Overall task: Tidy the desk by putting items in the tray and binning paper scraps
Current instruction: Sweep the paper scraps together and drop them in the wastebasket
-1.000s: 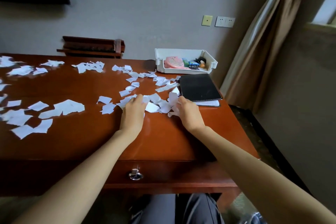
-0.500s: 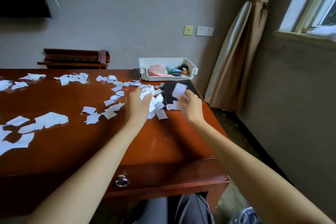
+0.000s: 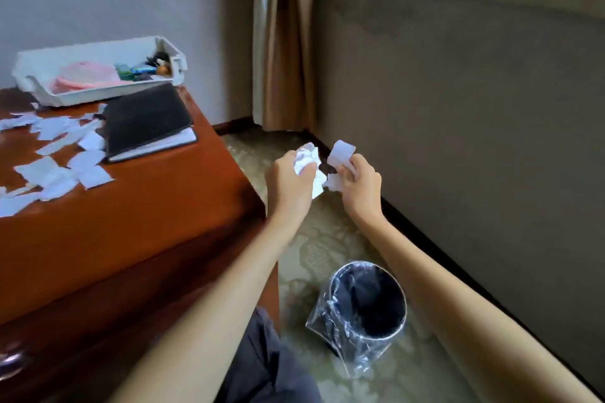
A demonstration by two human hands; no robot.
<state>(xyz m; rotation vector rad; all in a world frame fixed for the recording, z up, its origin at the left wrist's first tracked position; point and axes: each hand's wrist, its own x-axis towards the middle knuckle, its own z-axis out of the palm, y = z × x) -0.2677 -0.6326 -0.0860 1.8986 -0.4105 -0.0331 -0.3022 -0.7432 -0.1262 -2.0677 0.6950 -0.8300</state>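
Note:
My left hand (image 3: 289,185) is closed around a crumpled bunch of white paper scraps (image 3: 307,160), held in the air to the right of the desk. My right hand (image 3: 360,183) grips more white scraps (image 3: 340,152) beside it. Both hands hover over the floor, above and beyond the black bin (image 3: 366,301) lined with a clear plastic bag. Several loose scraps (image 3: 62,160) lie on the wooden desk (image 3: 147,206). The white tray (image 3: 98,54) stands at the desk's far corner with a pink item and small objects inside.
A black notebook (image 3: 147,118) lies on the desk in front of the tray. A brown curtain (image 3: 284,42) hangs in the corner, with a wall and window sill to the right. Patterned carpet surrounds the bin. My dark trouser leg shows at the bottom.
Both hands gathered scraps on the desk, lifted them and swung right, off the desk and over the floor. The view turned right, bringing the bin into sight.

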